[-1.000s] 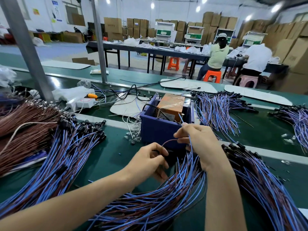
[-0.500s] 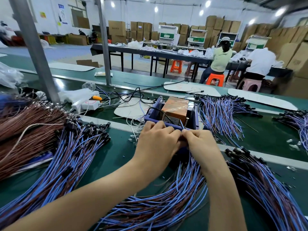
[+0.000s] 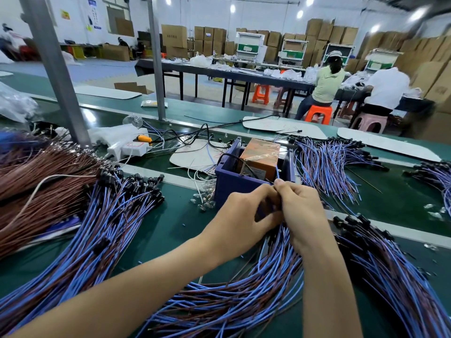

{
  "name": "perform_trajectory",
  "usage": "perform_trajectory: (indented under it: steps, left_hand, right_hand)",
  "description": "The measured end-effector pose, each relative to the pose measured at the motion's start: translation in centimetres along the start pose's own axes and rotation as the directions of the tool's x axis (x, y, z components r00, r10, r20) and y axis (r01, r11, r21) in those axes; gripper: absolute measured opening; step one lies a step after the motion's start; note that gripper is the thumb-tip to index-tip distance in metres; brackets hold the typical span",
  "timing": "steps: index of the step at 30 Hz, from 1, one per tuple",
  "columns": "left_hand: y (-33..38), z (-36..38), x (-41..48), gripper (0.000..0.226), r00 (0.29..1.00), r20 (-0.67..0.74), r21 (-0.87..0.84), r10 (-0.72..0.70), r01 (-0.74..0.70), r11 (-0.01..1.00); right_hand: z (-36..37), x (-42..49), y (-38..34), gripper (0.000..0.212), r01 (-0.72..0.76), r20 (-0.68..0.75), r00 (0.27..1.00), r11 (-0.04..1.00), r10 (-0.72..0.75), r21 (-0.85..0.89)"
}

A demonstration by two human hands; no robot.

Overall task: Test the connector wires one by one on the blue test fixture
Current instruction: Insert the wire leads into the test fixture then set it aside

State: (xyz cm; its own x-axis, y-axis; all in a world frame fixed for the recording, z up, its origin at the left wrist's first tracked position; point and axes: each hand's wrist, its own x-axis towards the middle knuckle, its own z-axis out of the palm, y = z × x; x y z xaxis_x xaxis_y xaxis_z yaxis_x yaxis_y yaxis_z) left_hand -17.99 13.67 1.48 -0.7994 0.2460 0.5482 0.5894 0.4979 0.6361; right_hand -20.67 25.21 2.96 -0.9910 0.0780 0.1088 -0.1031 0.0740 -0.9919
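Pinched between left hand and right hand, fingers curled, one connector wire sits at the near rim of the blue test fixture. Thin, blue; its visible length runs near-upright, tip pointing away over that rim.
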Motion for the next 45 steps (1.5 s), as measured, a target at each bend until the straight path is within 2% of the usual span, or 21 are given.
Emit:
perform_trajectory:
  steps: [2, 4, 7, 9, 12, 15, 20, 25, 29, 38, 45]
  left_hand:
    - [-0.1, 0.4, 0.0, 0.018, 0.989, 0.061, -0.143, -0.136, 0.144, 0.979]
    - [-0.4, 0.4, 0.1, 0.021, 0.969, 0.134, -0.245, -0.208, 0.236, 0.94]
    - [-0.7, 0.3, 0.3, 0.024, 0.942, 0.211, -0.33, -0.26, 0.319, 0.888]
    - [-0.9, 0.1, 0.4, 0.024, 0.939, 0.213, -0.342, -0.269, 0.329, 0.88]
    - [-1.6, -0.7, 0.7, 0.017, 0.935, 0.156, -0.406, -0.318, 0.354, 0.842]
    - [-2.7, -1.4, 1.7, 0.011, 0.907, 0.116, -0.473, -0.405, 0.409, 0.78]
    - [-4.7, -1.5, 2.6, 0.014, 0.853, -0.023, -0.441, -0.522, 0.46, 0.771]
    - [-5.6, -1.0, 2.9, 0.014, 0.805, -0.095, -0.458, -0.586, 0.487, 0.744]
    - [-5.8, -1.0, 3.3, 0.013, 0.8, -0.112, -0.429, -0.59, 0.497, 0.754]
    - [-6.5, -1.0, 3.5, 0.012, 0.739, -0.158, -0.399, -0.655, 0.559, 0.727]
    - [-7.0, -1.2, 4.2, 0.013, 0.772, -0.205, -0.326, -0.601, 0.525, 0.786]
  right_hand:
    - [-0.1, 0.0, -0.1, 0.047, -0.02, -0.019, 1.0, 1.0, 0.02, 0.015]
    - [-0.4, -0.1, -0.2, 0.043, -0.05, -0.024, 0.998, 0.998, 0.051, 0.033]
    - [-0.6, 0.0, -0.3, 0.041, -0.082, -0.039, 0.996, 0.993, 0.086, 0.089]
    - [-0.7, 0.0, -0.3, 0.042, -0.075, -0.058, 0.995, 0.991, 0.082, 0.106]
    - [-1.3, 0.3, 0.1, 0.045, -0.012, -0.118, 0.993, 1.0, 0.012, 0.007]
    - [-2.1, 0.6, 0.8, 0.049, -0.033, -0.086, 0.996, 0.98, 0.017, -0.195]
    - [-1.4, 1.1, 2.1, 0.048, -0.146, 0.008, 0.986, 0.899, 0.164, -0.412]
    - [-0.3, 1.0, 2.2, 0.05, -0.095, 0.047, 0.989, 0.856, 0.138, -0.509]
    - [-0.1, 0.9, 2.1, 0.046, -0.093, -0.005, 0.994, 0.818, 0.109, -0.568]
    - [-1.6, 0.8, 2.0, 0.045, -0.084, -0.016, 0.996, 0.824, 0.09, -0.56]
    - [-3.5, 0.9, 1.5, 0.028, -0.053, -0.015, 0.999, 0.893, 0.052, -0.446]
